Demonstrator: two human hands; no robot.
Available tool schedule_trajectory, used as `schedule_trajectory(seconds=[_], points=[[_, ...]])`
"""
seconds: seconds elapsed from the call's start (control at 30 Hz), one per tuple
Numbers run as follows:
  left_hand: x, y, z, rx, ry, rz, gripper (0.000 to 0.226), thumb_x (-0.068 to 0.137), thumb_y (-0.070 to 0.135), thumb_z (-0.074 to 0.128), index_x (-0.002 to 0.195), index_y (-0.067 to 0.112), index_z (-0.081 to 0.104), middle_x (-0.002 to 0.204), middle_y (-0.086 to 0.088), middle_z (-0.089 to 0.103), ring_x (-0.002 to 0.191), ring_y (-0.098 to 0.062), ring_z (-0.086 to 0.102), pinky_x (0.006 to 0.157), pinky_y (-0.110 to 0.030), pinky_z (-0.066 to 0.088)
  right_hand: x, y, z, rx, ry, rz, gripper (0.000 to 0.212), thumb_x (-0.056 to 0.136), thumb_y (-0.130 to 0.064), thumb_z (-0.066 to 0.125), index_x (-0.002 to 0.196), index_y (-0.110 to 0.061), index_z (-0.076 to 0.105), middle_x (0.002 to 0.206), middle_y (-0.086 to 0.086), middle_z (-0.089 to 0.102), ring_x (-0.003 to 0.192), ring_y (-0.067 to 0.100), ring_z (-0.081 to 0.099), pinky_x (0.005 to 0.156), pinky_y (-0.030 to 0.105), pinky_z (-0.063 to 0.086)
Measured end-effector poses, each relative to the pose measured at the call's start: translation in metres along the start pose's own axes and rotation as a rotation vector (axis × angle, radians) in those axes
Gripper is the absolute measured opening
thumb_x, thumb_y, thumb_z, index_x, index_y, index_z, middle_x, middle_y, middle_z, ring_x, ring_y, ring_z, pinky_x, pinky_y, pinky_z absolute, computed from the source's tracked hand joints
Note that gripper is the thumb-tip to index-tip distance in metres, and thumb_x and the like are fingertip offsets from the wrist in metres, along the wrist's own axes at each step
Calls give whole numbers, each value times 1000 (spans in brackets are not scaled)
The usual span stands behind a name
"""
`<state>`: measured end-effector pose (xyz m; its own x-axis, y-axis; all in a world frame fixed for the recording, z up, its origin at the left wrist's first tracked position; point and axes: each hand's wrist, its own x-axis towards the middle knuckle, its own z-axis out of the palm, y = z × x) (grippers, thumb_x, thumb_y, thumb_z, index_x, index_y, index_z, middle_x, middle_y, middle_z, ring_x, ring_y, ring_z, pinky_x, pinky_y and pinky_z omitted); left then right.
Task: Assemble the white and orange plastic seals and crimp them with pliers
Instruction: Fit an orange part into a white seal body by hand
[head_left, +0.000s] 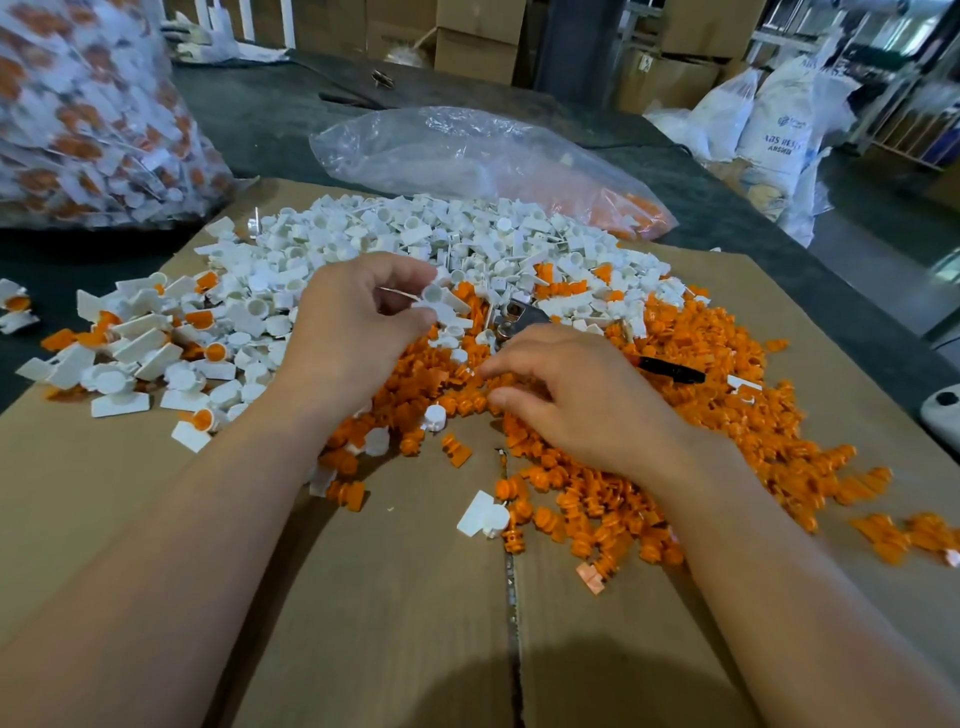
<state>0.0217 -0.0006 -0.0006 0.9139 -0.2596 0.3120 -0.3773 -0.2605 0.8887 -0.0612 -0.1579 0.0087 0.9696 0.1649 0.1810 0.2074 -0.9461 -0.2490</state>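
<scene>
Two bare forearms reach out over the cardboard (156, 519). Nearest, the right hand (571, 395) hovers palm-down on the orange heap (701, 426), fingers curled to pick an insert; whether it has one yet I cannot tell. It should take a single piece cleanly, not a cluster. Just beyond, the left hand (358, 317) pinches a white shell (439, 304) between thumb and forefinger, cup turned toward the right; keeping that opening exposed should ease seating. Pliers (519, 319) lie half buried behind the right hand, within reach. Farther off, the white pile (415, 234) and the bag (467, 156).
</scene>
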Motion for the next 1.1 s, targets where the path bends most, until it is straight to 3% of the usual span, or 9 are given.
schedule_trajectory(seconds=[0.1,0.3,0.37,0.5,0.67,0.77,0.87,0.97,1.1], points=[[-3,4,3,-90,-36,-14,36,79,-2,66,79,33,63,72,13,61,54,6,51,53,-5,42,3,-2,8,-60,-80,-14,36,90,-32,55,124,-20,56,115,-2,55,113,14,43,93,31,38],[-5,7,2,-211,-104,-98,36,76,-10,66,86,24,63,80,7,62,61,10,56,60,-3,45,8,-3,13,-128,-54,-8,25,89,-29,57,112,-21,62,106,-4,55,108,15,43,82,31,42],[-5,7,2,-228,-121,-109,32,75,-8,67,80,23,65,72,11,64,60,10,57,58,-3,44,8,-3,12,-91,-42,-4,22,89,-27,57,109,-19,62,104,-4,55,105,15,46,81,32,43],[-5,6,1,-265,-158,-125,28,76,-5,67,78,23,69,57,20,62,56,5,55,58,-6,45,5,-3,7,60,72,41,18,90,-22,55,107,-16,59,101,-1,61,94,15,55,79,32,44],[-5,5,1,-290,-207,-198,25,81,-7,62,77,18,66,58,7,60,50,-4,56,53,-15,51,2,1,2,202,195,121,14,92,-19,53,104,-13,56,75,-11,54,69,4,53,60,25,39],[-7,7,2,-413,-248,-285,21,85,-8,57,81,13,59,62,1,54,50,-9,58,51,-22,55,2,2,2,266,220,141,8,89,-18,58,95,-17,54,88,-1,61,82,13,58,71,27,47],[-7,9,2,-437,-244,-259,22,83,-12,57,81,10,59,70,-4,51,58,-13,62,52,-18,53,3,2,4,279,254,135,17,84,-15,65,87,-22,49,83,-14,53,79,2,56,71,17,44],[-7,10,1,-421,-238,-228,28,76,-19,59,79,9,60,71,-7,53,59,-12,67,55,-17,53,3,3,4,265,268,133,22,81,-10,66,93,-23,51,83,-18,48,80,1,54,68,15,44],[-7,10,1,-409,-256,-219,26,74,-17,62,72,9,60,55,1,59,56,-13,66,55,-18,54,3,4,4,225,276,112,27,80,-9,66,105,-17,61,86,-17,46,77,4,53,71,14,44]])
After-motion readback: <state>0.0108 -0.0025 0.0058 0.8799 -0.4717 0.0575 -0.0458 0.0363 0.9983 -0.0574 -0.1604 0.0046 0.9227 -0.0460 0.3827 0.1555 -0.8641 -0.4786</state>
